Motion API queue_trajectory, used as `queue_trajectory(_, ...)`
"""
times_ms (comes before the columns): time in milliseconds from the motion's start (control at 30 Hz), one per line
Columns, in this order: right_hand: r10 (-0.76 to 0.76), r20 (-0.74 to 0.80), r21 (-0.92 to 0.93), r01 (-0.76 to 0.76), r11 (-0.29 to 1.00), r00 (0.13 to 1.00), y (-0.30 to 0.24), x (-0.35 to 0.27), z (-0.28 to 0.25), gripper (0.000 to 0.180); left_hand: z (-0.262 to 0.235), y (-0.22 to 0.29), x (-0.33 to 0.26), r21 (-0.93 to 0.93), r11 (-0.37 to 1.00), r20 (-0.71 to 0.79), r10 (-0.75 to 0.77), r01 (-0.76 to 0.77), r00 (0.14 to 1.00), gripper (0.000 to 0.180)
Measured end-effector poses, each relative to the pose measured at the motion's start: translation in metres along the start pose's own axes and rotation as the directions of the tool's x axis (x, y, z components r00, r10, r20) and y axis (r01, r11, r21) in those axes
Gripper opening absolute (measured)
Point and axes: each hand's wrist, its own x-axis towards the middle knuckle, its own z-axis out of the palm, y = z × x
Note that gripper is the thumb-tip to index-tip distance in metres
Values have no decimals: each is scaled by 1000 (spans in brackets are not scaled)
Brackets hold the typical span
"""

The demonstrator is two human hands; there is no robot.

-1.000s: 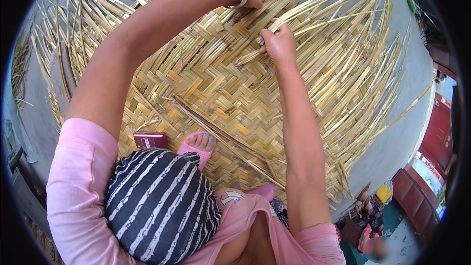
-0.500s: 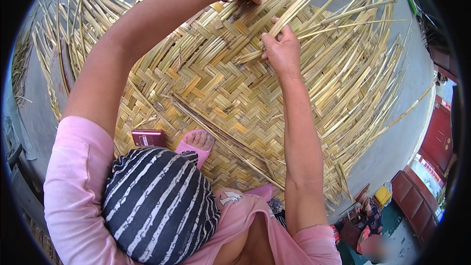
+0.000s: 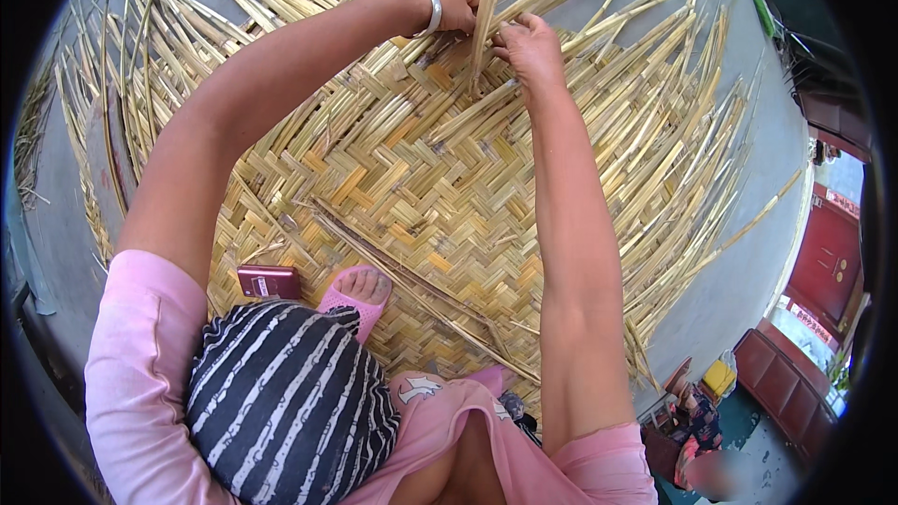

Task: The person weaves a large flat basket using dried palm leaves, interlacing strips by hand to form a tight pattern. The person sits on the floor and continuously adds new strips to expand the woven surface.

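Head view: woven mat [image 3: 421, 196] lies flat on the grey floor [image 3: 776, 122], filling the middle of the scene. Zigzag weave looks closed from the near side through the middle; I judge that part done. Far, left and right margins fan out in loose strips [image 3: 655, 131], not yet interlaced, so apparently left to do; exact share hard to judge. Work sits at the weave's far edge, where a strip bundle [image 3: 488, 19] stands raised between the hands. Left hand [image 3: 456, 6]: fingers curled at its left, grip hidden. Right hand [image 3: 531, 51]: fingers bent in at its right; cannot tell whether they pinch a strand. Dark-red case [image 3: 268, 281] lies near left, beside a pink sandal [image 3: 371, 316].
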Motion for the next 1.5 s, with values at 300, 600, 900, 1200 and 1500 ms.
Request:
queue_trajectory(300, 293, 99, 294, -309, 905, 951, -11, -4, 5, 28, -1, 1, -10, 182, 982, -121, 76, -53, 990, 21)
queue_trajectory(600, 311, 66, 160, -318, 935, 948, -5, 7, 17, 31, 4, -2, -13, 130, 990, -186, 76, -52, 980, 21)
queue_trajectory(900, 401, 225, 215, -447, 868, 888, -14, 4, 30, 13, 2, 4, -24, 32, 997, -222, 82, -77, 972, 19)
queue_trajectory(1200, 391, 260, 170, -440, 882, 883, 2, 0, 30, 17, -2, -27, -45, 128, 979, -399, 196, -157, 896, 24)
queue_trajectory(1500, 248, 151, 169, -272, 947, 957, 11, -10, 31, 23, 31, -46, -158, 384, 900, -333, -73, 206, 940, 20)
